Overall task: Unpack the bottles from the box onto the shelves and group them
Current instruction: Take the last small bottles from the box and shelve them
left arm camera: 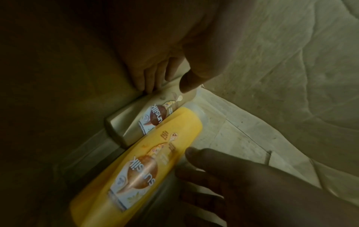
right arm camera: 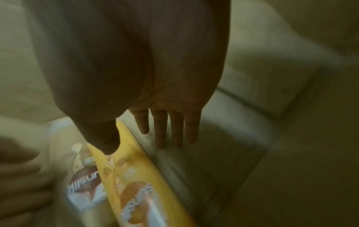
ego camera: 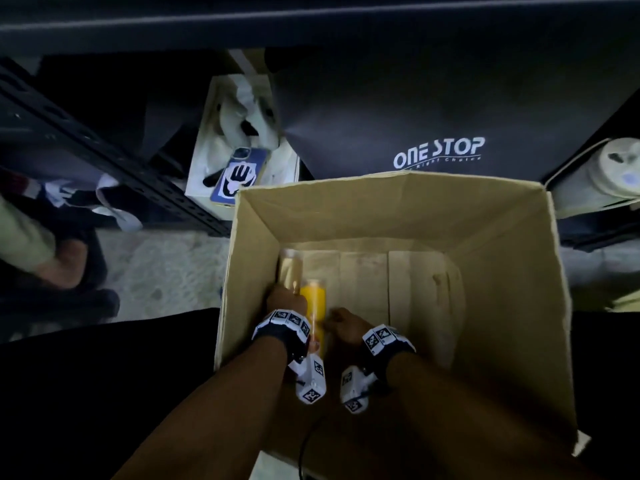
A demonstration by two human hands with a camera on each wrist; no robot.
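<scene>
An open cardboard box [ego camera: 502, 278] stands on the floor in front of me. Two Sunsilk bottles lie side by side against its left wall: a cream bottle [ego camera: 290, 268] [left arm camera: 134, 113] [right arm camera: 81, 181] and a yellow bottle [ego camera: 313, 299] [left arm camera: 155, 153] [right arm camera: 136, 176]. My left hand [ego camera: 285, 297] [left arm camera: 167, 83] reaches down and pinches the near end of the cream bottle between fingers and thumb. My right hand [ego camera: 341, 323] [right arm camera: 139, 142] grips the yellow bottle, thumb on its front face, fingers down its right side.
The rest of the box floor is bare cardboard. Behind the box lies a black "ONE STOP" bag [ego camera: 440, 154]. A phone [ego camera: 239, 171] rests on a white carton at the back left, beside a black metal shelf upright [ego camera: 104, 150]. Another person's foot [ego camera: 62, 265] is at far left.
</scene>
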